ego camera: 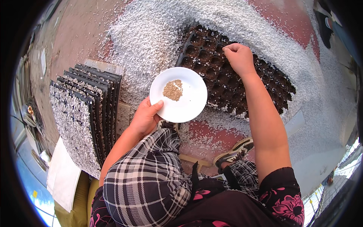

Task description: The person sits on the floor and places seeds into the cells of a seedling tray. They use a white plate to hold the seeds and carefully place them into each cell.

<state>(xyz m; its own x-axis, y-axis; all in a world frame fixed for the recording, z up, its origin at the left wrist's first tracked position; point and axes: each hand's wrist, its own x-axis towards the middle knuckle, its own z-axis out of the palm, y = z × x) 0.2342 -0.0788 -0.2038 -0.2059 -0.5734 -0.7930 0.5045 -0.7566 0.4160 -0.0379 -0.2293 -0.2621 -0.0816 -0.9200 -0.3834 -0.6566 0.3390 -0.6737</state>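
Observation:
My left hand (146,117) grips the rim of a white plate (192,105), thumb on top. A small heap of tan seeds (173,90) lies on the plate, left of its middle. Below and beyond it is a black seedling tray (185,51) whose cells hold dark soil (227,82) with white granules scattered over it. Above the tray's cells hovers my right hand (239,58), thumb and forefinger pinched together and the other fingers curled. Whether seeds are between those fingertips is too small to tell.
White granules (147,42) are heaped around the tray. Several stacked seedling trays (75,122) covered in granules stand on the left, beside a white board (63,173). My shoe (235,151) is near the tray's front edge. Another person's leg (341,35) shows at upper right.

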